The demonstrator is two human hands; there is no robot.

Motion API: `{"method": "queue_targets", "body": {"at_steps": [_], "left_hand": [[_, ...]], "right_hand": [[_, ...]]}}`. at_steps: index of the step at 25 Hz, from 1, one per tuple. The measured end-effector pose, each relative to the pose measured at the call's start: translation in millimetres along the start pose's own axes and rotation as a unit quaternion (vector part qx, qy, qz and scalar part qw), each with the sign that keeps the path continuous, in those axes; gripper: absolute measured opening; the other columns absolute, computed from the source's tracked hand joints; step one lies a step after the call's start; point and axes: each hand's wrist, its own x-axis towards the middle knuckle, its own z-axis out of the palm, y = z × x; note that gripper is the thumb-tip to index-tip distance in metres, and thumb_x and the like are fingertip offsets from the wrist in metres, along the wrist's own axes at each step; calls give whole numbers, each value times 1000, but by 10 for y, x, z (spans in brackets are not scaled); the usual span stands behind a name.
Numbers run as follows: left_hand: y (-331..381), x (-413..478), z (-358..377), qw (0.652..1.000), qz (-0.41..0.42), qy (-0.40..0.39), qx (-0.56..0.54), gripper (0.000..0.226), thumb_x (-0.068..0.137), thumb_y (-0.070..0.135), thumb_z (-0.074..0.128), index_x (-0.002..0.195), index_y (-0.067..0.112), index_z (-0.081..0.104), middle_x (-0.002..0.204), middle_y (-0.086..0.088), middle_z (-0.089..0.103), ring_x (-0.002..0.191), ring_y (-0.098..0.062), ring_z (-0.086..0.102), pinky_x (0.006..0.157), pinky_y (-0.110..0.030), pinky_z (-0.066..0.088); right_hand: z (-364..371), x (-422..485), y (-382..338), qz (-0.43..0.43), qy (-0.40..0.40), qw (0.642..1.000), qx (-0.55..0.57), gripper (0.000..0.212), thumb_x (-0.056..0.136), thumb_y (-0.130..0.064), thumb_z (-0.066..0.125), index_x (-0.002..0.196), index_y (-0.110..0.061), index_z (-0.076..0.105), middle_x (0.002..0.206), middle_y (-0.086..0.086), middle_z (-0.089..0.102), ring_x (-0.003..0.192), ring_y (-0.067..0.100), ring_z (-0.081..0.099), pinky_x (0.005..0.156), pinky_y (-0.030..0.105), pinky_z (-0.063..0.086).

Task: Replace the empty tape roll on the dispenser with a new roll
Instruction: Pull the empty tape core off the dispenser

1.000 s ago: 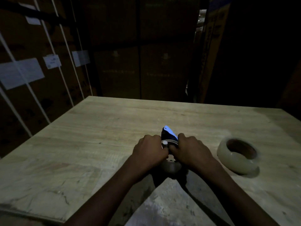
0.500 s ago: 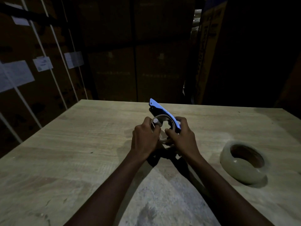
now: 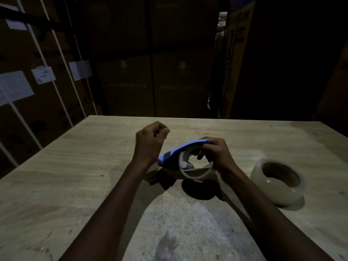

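My right hand (image 3: 217,155) grips the blue tape dispenser (image 3: 177,154) above the wooden table (image 3: 75,166), with its thin, nearly bare tape ring (image 3: 195,172) facing me. The dispenser lies tilted, its blue edge running from lower left to upper right. My left hand (image 3: 150,140) hovers just left of the dispenser, raised, fingers curled in with nothing visible between them. A full roll of clear tape (image 3: 278,183) lies flat on the table to the right, apart from both hands.
Stacked cardboard boxes (image 3: 150,72) stand behind the table in the dark. Strapped boxes with white labels (image 3: 43,74) line the left side. The table's far edge runs just behind my hands.
The dispenser has tipped over from upright to a flatter tilt. My left hand has come off it and lifted up to the left; my right hand still holds it.
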Motion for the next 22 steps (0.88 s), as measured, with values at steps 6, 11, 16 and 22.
{"method": "queue_targets", "body": {"at_steps": [6, 11, 16, 22], "left_hand": [[60, -117, -56, 877, -205, -419, -117, 40, 82, 63, 44, 76, 38, 75, 76, 12, 74, 69, -7, 66, 71, -20, 49], [34, -140, -51, 829, -221, -454, -242, 42, 81, 56, 56, 94, 20, 71, 79, -1, 70, 66, -15, 63, 61, -22, 52], [38, -136, 8, 855, -199, -391, -278, 44, 79, 56, 57, 95, 16, 70, 82, -6, 66, 69, -20, 61, 64, -27, 50], [77, -130, 102, 904, -199, -259, -277, 40, 72, 64, 50, 93, 34, 65, 93, 2, 75, 83, -15, 71, 77, -30, 56]], "right_hand": [[16, -23, -41, 1, -119, 990, 73, 25, 60, -5, 46, 76, -6, 66, 55, -1, 64, 48, 7, 54, 41, 12, 37], [32, -15, -15, 12, -115, 992, 51, 30, 60, -12, 48, 84, -7, 64, 61, -2, 66, 56, 13, 58, 45, 19, 38], [-5, 27, 2, -5, -49, 997, 63, 41, 59, -15, 49, 98, -12, 63, 75, 9, 67, 63, 20, 62, 55, 30, 40], [-6, 31, 49, -18, 51, 995, 79, 38, 70, -18, 48, 105, -9, 59, 92, 24, 66, 76, 25, 66, 71, 42, 46]]}}
